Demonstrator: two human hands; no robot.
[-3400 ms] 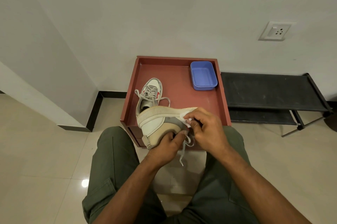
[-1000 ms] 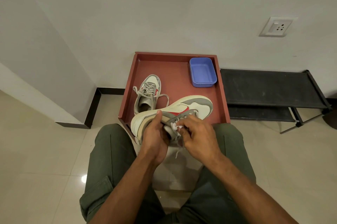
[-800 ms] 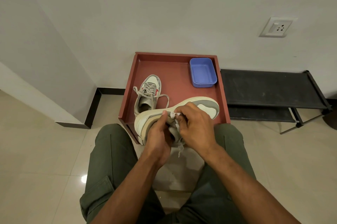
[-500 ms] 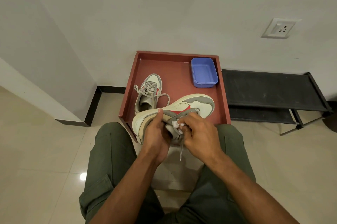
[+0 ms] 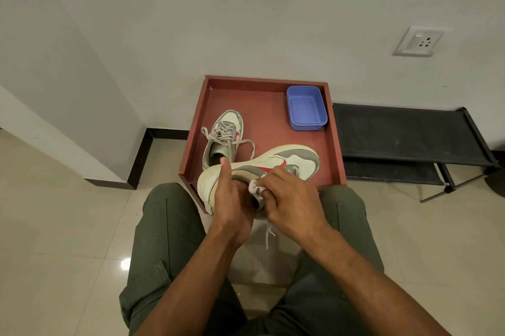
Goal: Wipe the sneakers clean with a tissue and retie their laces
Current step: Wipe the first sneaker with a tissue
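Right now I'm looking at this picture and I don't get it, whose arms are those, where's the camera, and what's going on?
No machine here: a seated person wears a camera on the head, looking down at their own arms. The left hand has its grip on a sneaker held up over the knees. The right hand pinches a white tissue against it, wiping. A loose lace end hangs below. Behind, a red tray holds a second sneaker and an empty blue tub.
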